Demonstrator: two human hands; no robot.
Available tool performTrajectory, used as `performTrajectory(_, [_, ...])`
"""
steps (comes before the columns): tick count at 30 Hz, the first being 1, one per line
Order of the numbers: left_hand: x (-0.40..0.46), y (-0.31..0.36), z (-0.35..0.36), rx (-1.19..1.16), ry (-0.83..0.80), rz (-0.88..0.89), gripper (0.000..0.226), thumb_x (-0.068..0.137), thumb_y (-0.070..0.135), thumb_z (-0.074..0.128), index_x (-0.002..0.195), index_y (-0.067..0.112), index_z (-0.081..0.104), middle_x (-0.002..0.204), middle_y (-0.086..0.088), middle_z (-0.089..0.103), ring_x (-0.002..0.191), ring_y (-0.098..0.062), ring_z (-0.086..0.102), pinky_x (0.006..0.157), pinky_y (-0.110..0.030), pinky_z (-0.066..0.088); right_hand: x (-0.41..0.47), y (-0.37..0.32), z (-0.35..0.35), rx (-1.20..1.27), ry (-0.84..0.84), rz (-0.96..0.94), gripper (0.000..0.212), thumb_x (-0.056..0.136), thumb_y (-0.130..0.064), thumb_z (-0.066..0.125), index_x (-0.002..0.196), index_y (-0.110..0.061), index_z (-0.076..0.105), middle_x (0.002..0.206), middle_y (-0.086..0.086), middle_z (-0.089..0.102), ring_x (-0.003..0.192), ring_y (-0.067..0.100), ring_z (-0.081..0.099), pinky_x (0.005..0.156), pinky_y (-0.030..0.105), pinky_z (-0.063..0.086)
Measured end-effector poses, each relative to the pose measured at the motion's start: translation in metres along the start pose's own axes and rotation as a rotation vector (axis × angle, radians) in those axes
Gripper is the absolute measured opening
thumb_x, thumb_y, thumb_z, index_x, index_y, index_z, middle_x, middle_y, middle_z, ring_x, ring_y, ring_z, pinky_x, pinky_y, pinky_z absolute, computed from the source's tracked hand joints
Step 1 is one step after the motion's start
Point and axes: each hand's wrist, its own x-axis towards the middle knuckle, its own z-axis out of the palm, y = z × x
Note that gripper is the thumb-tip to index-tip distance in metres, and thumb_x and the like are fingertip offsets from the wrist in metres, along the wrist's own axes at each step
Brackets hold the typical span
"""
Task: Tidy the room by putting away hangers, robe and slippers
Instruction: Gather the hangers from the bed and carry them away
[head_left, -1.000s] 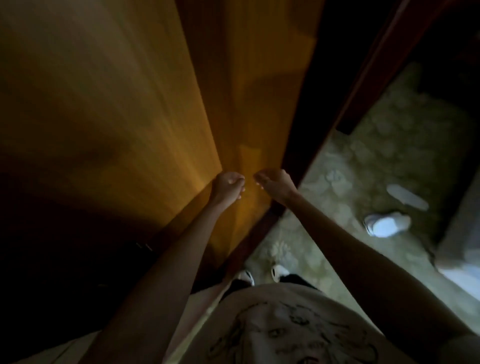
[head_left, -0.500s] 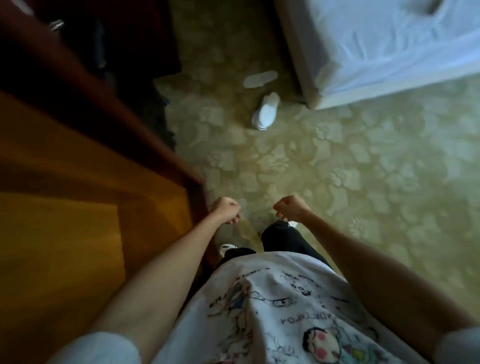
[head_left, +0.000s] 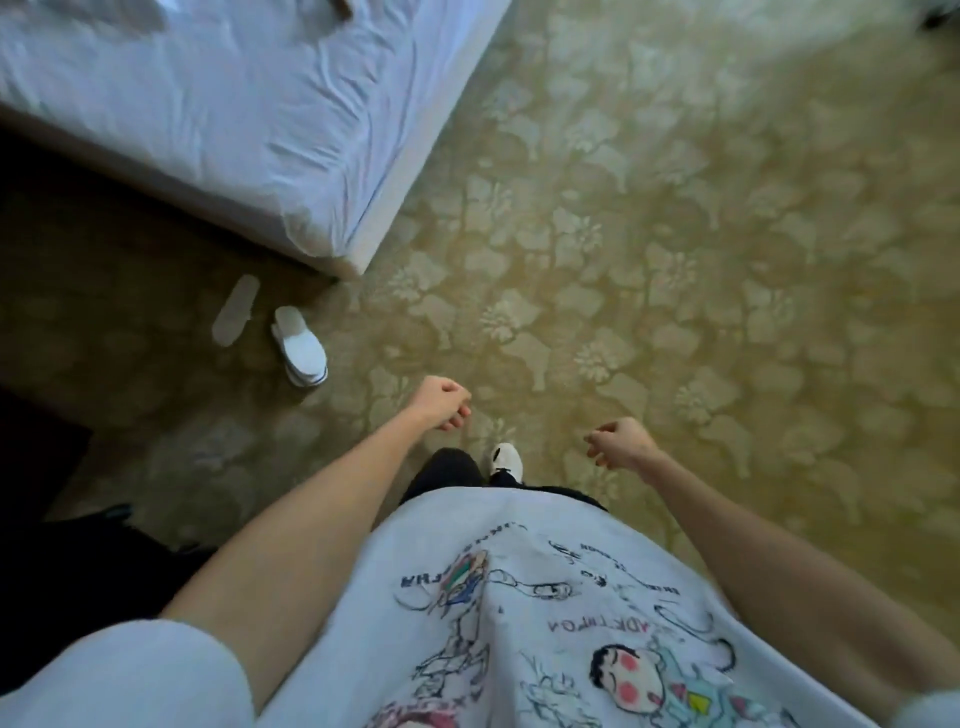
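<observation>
Two white slippers lie on the patterned carpet near the corner of the bed. One slipper (head_left: 301, 347) sits upright; the other slipper (head_left: 235, 310) lies sole up just left of it. My left hand (head_left: 440, 402) hangs in front of me, right of the slippers, with loosely curled fingers that hold nothing. My right hand (head_left: 621, 444) hangs further right, also loosely curled and holding nothing. No hanger or robe shows.
A bed (head_left: 291, 156) with a white sheet fills the upper left, its corner pointing toward the slippers. Dark furniture or bags (head_left: 62, 525) stand at the lower left. Patterned carpet (head_left: 675, 234) stretches ahead and to the right. My white shoe (head_left: 506, 458) shows below.
I have turned away from the wooden wardrobe door toward the bed. Both hands left the door and hang free. The slippers now lie closer, to my left.
</observation>
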Motion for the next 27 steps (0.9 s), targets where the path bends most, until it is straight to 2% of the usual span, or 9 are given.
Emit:
performTrajectory(3, [0.029, 0.039, -0.011, 0.037, -0.033, 0.029, 0.014, 0.101, 0.013, 0.056, 0.098, 0.005, 0.067, 0.075, -0.006, 0.068, 0.055, -0.014, 0.060, 0.044, -0.019, 0.045, 0.019, -0.021, -0.016, 0.068, 0.005, 0.019, 0.022, 0.097, -0.020, 0.058, 0.100, -0.006, 0.074, 0.086, 0.006, 0.075, 0.070, 0.017, 0.068, 0.069, 0.033, 0.059])
performTrajectory(6, [0.060, 0.065, -0.029, 0.046, -0.043, 0.001, 0.016, 0.101, 0.015, 0.057, 0.097, 0.005, 0.069, 0.078, -0.007, 0.070, 0.057, -0.015, 0.061, 0.049, -0.022, 0.047, 0.043, -0.072, -0.034, 0.123, 0.013, -0.032, 0.020, 0.098, -0.022, 0.059, 0.103, -0.009, 0.073, 0.087, 0.005, 0.074, 0.071, 0.015, 0.068, 0.065, 0.030, 0.057])
performTrajectory(9, [0.096, 0.091, -0.055, 0.039, -0.034, -0.034, 0.017, 0.100, 0.016, 0.057, 0.096, 0.006, 0.070, 0.079, -0.006, 0.071, 0.060, -0.015, 0.063, 0.055, -0.024, 0.051, 0.076, -0.145, -0.061, 0.121, -0.008, -0.139, 0.020, 0.099, -0.022, 0.058, 0.104, -0.010, 0.072, 0.088, 0.004, 0.074, 0.074, 0.015, 0.069, 0.064, 0.027, 0.056])
performTrajectory(12, [0.141, 0.122, -0.088, 0.012, -0.004, -0.068, 0.016, 0.100, 0.014, 0.057, 0.094, 0.006, 0.069, 0.078, -0.006, 0.070, 0.059, -0.015, 0.062, 0.052, -0.021, 0.049, 0.117, -0.229, -0.097, 0.090, -0.020, -0.245, 0.019, 0.097, -0.023, 0.058, 0.099, -0.012, 0.073, 0.088, 0.004, 0.075, 0.073, 0.014, 0.069, 0.068, 0.029, 0.058])
performTrajectory(16, [0.203, 0.178, -0.145, -0.001, 0.034, -0.117, 0.018, 0.098, 0.012, 0.058, 0.086, 0.006, 0.069, 0.075, -0.007, 0.070, 0.059, -0.016, 0.062, 0.052, -0.024, 0.049, 0.168, -0.339, -0.151, 0.018, -0.034, -0.310, 0.017, 0.097, -0.023, 0.059, 0.096, -0.013, 0.073, 0.086, 0.003, 0.075, 0.066, 0.010, 0.066, 0.062, 0.024, 0.054])
performTrajectory(19, [0.245, 0.238, -0.184, 0.024, 0.032, -0.130, 0.020, 0.098, 0.012, 0.056, 0.084, 0.006, 0.069, 0.073, -0.006, 0.070, 0.054, -0.015, 0.060, 0.049, -0.023, 0.048, 0.195, -0.402, -0.193, -0.039, -0.068, -0.317, 0.016, 0.097, -0.022, 0.059, 0.091, -0.015, 0.071, 0.082, 0.002, 0.074, 0.068, 0.012, 0.067, 0.069, 0.029, 0.057])
performTrajectory(21, [0.275, 0.292, -0.203, 0.017, 0.019, -0.106, 0.022, 0.099, 0.011, 0.055, 0.081, 0.007, 0.066, 0.072, -0.006, 0.068, 0.051, -0.014, 0.057, 0.045, -0.021, 0.046, 0.217, -0.433, -0.226, -0.030, -0.043, -0.312, 0.019, 0.097, -0.023, 0.059, 0.093, -0.012, 0.073, 0.084, 0.004, 0.075, 0.070, 0.013, 0.068, 0.068, 0.028, 0.057])
performTrajectory(24, [0.315, 0.373, -0.224, 0.019, -0.016, -0.029, 0.018, 0.100, 0.011, 0.056, 0.086, 0.006, 0.066, 0.071, -0.006, 0.067, 0.050, -0.014, 0.057, 0.044, -0.020, 0.045, 0.249, -0.453, -0.280, -0.023, 0.023, -0.261, 0.017, 0.095, -0.018, 0.058, 0.088, -0.013, 0.073, 0.080, 0.003, 0.074, 0.070, 0.015, 0.067, 0.062, 0.022, 0.053])
performTrajectory(27, [0.350, 0.454, -0.235, 0.044, -0.080, 0.059, 0.015, 0.100, 0.015, 0.056, 0.094, 0.007, 0.068, 0.077, -0.006, 0.070, 0.055, -0.012, 0.060, 0.046, -0.020, 0.047, 0.279, -0.454, -0.329, 0.016, 0.081, -0.145, 0.018, 0.093, -0.016, 0.059, 0.081, -0.011, 0.073, 0.077, 0.006, 0.073, 0.069, 0.017, 0.066, 0.063, 0.029, 0.053])
